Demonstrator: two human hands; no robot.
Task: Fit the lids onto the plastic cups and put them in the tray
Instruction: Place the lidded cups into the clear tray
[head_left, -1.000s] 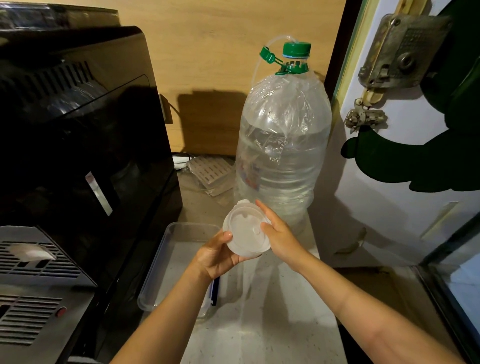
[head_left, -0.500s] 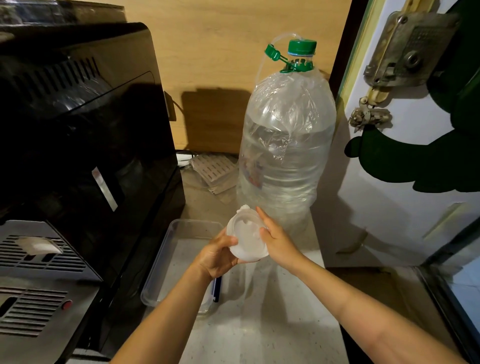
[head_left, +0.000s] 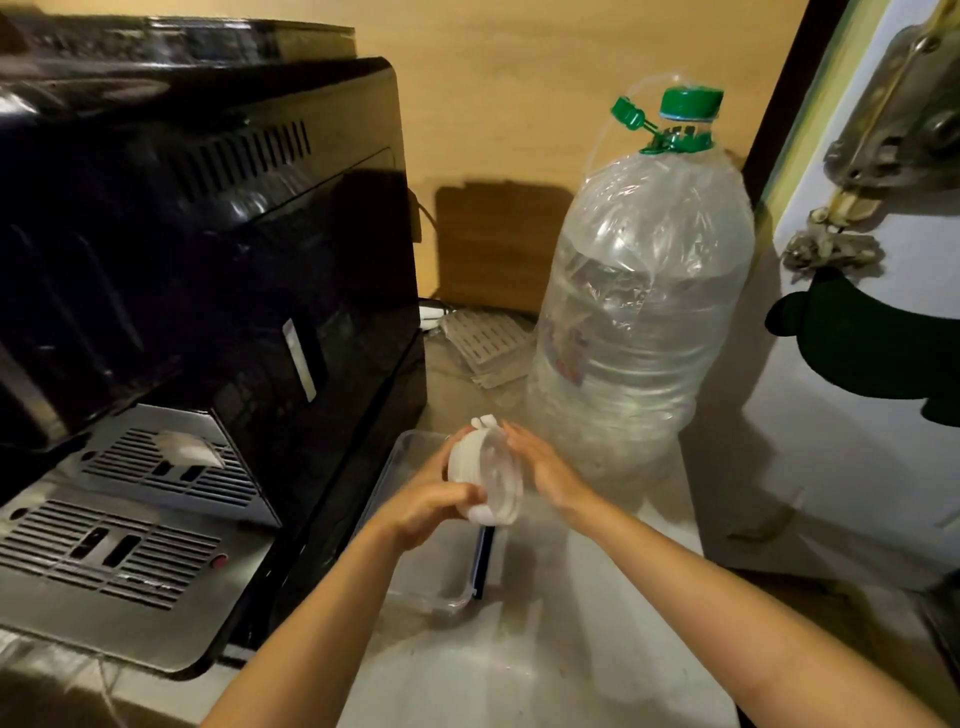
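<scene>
The left hand (head_left: 431, 506) grasps a clear cup (head_left: 485, 478) with a white lid, tipped on its side above the tray (head_left: 415, 582). The fingers wrap around the lid end, at 9 o'clock of the cup. The right hand (head_left: 545, 467) is at 3 o'clock of the cup, palm flat and fingers straight against its rim; it presses but does not close around it. The tray lies on the counter (head_left: 545, 649), beside the black machine (head_left: 197, 312). The big bottle (head_left: 644, 322) stands at 1 o'clock from the hands.
</scene>
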